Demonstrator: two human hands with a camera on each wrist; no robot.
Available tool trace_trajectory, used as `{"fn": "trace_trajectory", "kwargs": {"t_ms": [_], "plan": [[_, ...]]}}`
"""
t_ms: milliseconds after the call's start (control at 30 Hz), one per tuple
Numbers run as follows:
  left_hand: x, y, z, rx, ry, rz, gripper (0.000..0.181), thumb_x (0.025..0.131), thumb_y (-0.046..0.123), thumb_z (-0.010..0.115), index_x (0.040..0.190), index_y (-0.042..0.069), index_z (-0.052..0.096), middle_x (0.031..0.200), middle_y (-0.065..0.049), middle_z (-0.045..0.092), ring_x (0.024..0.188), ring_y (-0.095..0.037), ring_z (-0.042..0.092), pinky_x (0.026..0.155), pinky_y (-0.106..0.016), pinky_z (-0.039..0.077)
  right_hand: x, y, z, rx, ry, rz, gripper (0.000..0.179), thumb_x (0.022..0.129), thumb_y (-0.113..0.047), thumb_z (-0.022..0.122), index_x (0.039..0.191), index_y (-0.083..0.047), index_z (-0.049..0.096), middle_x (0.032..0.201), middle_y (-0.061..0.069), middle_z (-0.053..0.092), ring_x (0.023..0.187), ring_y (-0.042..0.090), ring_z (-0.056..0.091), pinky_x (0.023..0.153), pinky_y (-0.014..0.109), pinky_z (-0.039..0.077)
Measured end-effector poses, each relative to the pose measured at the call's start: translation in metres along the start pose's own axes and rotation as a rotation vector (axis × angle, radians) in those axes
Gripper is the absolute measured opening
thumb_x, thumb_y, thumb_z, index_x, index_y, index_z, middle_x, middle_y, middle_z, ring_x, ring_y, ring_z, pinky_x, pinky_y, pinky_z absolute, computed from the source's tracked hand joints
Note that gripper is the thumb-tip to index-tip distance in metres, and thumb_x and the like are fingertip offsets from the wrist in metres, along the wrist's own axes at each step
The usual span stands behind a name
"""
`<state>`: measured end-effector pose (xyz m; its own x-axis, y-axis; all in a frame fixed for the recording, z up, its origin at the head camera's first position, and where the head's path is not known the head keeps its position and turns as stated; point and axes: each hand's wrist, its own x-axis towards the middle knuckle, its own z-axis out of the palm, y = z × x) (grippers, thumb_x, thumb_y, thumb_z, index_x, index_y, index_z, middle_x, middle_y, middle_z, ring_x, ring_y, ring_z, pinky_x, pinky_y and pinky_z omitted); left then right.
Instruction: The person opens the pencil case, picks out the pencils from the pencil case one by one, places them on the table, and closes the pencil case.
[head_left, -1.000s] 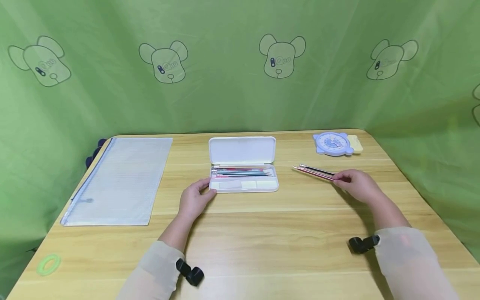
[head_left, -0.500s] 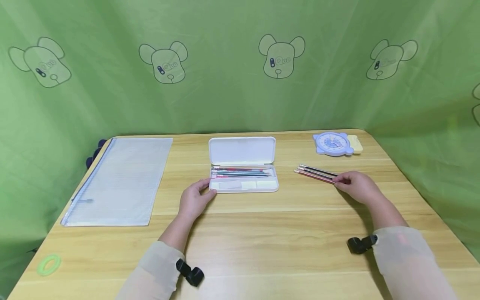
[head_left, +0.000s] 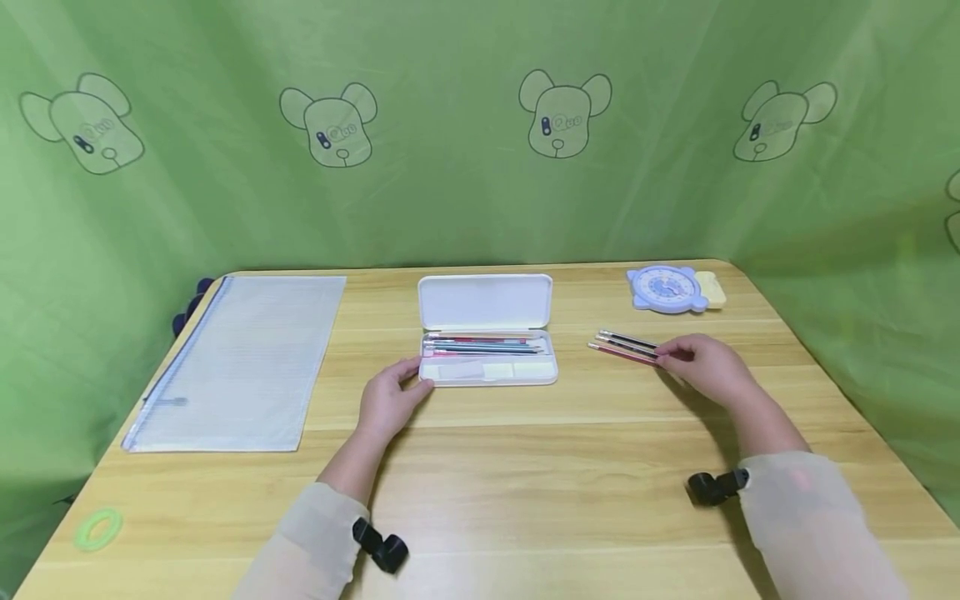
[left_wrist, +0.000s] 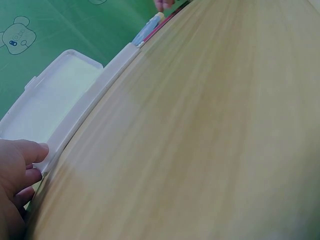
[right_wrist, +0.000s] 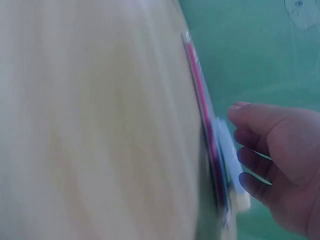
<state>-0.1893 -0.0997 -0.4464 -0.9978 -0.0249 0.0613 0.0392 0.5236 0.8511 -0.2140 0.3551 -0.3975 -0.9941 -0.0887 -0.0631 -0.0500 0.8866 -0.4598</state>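
A white pencil case stands with its lid raised; several pencils lie in its back compartment. My left hand holds the case's front left corner, thumb at the front edge, as the left wrist view also shows with the case beside the thumb. To the right, red and dark pencils lie fanned on the table. My right hand is over their right ends. In the right wrist view the fingers of this hand are loosely bent, with a gap to the pencils.
A blue clock-shaped item and a pale yellow block sit at the back right. On the left lies a translucent zip pouch. A green ring is near the front left. Green cloth hangs behind the table.
The pencils at the right have come down flat and spread apart, a further dark one now showing. My right hand has let go and shifted slightly left. The left hand stays put.
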Motion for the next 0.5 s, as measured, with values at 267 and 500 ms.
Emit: {"fn": "trace_trajectory", "kwargs": {"t_ms": [267,500], "plan": [[-0.001,0.001,0.0,0.006,-0.001,0.005,0.046,0.088,0.02,0.071,0.13,0.005,0.062,0.13,-0.012,0.065,0.131,-0.032,0.053,0.115,-0.047,0.039,0.016,-0.045,0.012,0.056,0.039,-0.119,0.03,0.094,-0.023,0.064,0.114,-0.002,0.069,0.113,0.022,0.068,0.107,0.037,0.06,0.097,0.055,0.047],[0.0,0.001,0.001,0.005,-0.005,-0.008,0.046,0.088,0.02,0.071,0.13,0.005,0.062,0.131,-0.011,0.065,0.132,-0.031,0.053,0.115,-0.046,0.039,0.034,-0.083,0.034,0.11,0.009,-0.186,0.026,0.094,-0.019,0.063,0.113,-0.003,0.07,0.112,0.019,0.067,0.105,0.032,0.06,0.094,0.049,0.051]]}}
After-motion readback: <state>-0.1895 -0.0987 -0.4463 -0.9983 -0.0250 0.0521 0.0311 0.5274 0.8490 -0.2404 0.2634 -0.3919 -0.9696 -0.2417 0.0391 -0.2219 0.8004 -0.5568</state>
